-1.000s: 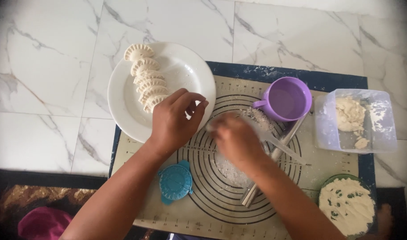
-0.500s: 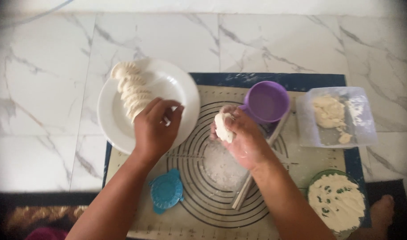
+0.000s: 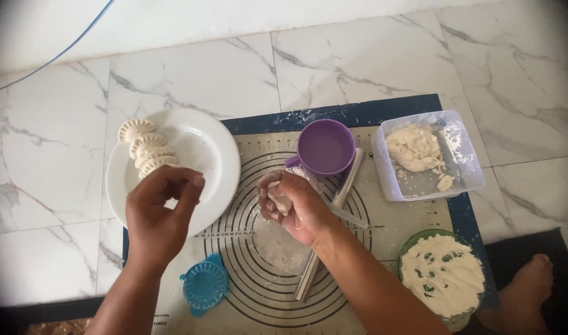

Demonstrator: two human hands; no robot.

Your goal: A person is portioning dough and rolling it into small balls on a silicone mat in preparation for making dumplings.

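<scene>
While left hand stays curled, empty, over plate, right hand has cupped dough.

A mat lies on the floor. On its left edge sits a plate holding dumplings; a cup stands behind the mat's middle, a dough container right, a filling bowl nearer right, a dumpling press near left

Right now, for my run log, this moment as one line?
left hand: over round white plate | right hand: holds pale dough piece
</scene>
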